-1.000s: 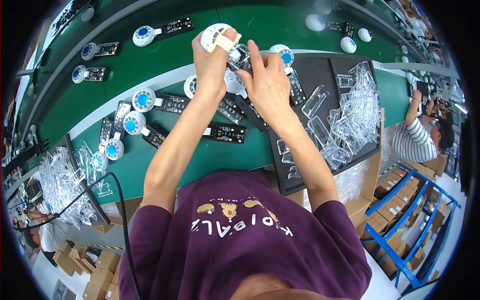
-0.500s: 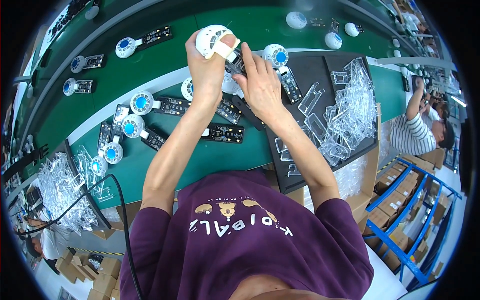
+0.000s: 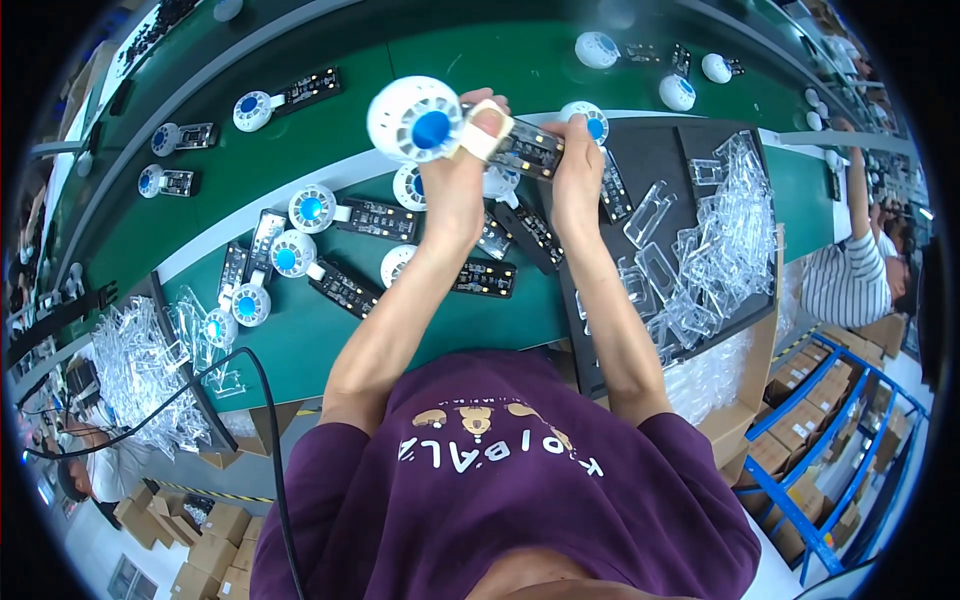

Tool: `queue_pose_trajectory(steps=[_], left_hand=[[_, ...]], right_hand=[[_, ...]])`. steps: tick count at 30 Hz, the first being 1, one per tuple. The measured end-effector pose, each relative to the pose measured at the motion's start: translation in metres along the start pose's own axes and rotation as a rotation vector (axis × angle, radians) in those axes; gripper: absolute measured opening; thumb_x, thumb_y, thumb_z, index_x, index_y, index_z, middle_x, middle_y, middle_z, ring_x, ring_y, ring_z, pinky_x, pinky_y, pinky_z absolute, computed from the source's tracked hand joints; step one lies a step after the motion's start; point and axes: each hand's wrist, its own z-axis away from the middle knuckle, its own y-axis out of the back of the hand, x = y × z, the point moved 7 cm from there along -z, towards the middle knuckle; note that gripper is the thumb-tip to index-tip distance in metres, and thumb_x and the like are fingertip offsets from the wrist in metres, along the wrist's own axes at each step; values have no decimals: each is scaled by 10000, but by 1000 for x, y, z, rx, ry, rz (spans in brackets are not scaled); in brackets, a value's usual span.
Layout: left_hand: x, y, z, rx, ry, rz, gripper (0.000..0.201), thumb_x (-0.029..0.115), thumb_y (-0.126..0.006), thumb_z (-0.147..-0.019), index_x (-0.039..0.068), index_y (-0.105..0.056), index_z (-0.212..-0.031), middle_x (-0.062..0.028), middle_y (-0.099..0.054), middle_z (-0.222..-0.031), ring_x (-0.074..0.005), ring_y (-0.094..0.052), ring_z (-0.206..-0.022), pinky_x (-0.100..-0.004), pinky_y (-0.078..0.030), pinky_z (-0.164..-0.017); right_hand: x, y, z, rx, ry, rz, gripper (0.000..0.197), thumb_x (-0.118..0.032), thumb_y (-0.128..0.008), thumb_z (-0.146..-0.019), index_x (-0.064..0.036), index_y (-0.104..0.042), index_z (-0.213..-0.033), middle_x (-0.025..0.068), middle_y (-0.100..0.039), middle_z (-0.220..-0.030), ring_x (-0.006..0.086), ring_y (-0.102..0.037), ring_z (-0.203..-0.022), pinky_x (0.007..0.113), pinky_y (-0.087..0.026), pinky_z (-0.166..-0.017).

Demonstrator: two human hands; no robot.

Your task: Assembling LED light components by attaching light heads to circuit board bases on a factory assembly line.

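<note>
My left hand (image 3: pixel 455 200) is closed around the neck of a white round-headed circuit-board unit (image 3: pixel 415 118), raised over the table. A pale band surrounds my left thumb. The unit's head has a blue centre ringed by grey segments, and its black board (image 3: pixel 532 152) points right. At the far end of that board my right hand (image 3: pixel 580 185) grips the edge between thumb and fingers; some fingers are hidden behind it. Similar units lie below and around my hands, among them one with a blue-centred head (image 3: pixel 312 208) and one just beyond my right hand (image 3: pixel 588 120).
On the right, a black tray (image 3: pixel 655 150) holds a heap of clear plastic frames (image 3: pixel 730 230). Another pile of clear frames (image 3: pixel 145 370) sits at the left. More units rest on the green surface (image 3: pixel 350 40) beyond. A black cable (image 3: pixel 270 400) hangs beside my left arm.
The held unit has turned, so its blue centre now shows and its board points right. My right hand has shifted from extended fingers near the board to gripping its end. The view has shifted slightly.
</note>
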Motion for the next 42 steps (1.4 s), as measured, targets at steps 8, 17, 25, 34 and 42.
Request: queue_pose_trajectory(steps=[8, 17, 25, 34, 42], left_hand=[[29, 5, -71, -1, -163, -86, 232, 147, -655, -800, 10, -568, -966, -90, -618, -869, -166, -599, -785, -295, -479, -724], [-15, 123, -249, 277, 44, -507, 376, 310, -653, -780, 75, -594, -1067, -133, -612, -924, -237, -603, -832, -382, -498, -722], [176, 223, -150, 960, -780, -1879, 712, 529, -663, -686, -41, -540, -1094, -191, -573, -992, -322, -559, -928, -404, -487, -698], [175, 390, -156, 963, 199, -805, 830, 468, -734, -656, -58, -395, -1200, -149, -569, -966, -215, -573, -807, -335, -481, -684], [191, 265, -121, 726, -590, -543, 753, 269, -803, -642, -29, -362, -1174, -105, -560, -976, -168, -572, -849, -280, -481, -687]], right_hand=[[1, -29, -49, 173, 323, 87, 463, -330, -328, -933, 23, -588, -786, 169, -588, -677, 318, -582, -632, 370, -439, -583], [107, 136, -8, 17, -295, 1063, 431, -442, -551, -841, -17, -506, -899, 209, -622, -795, 398, -602, -792, 454, -461, -643], [196, 187, 17, 2, -385, 925, 383, -381, -550, -853, -35, -517, -1015, 118, -610, -788, 257, -617, -728, 360, -490, -633], [105, 155, 18, 102, -583, 22, 387, -302, -501, -913, -57, -477, -1211, -39, -459, -719, 36, -400, -600, 184, -348, -513], [-21, -5, 10, -388, 61, 237, 411, -201, -591, -844, -47, -522, -1219, 0, -452, -843, 93, -452, -744, 217, -379, -613]])
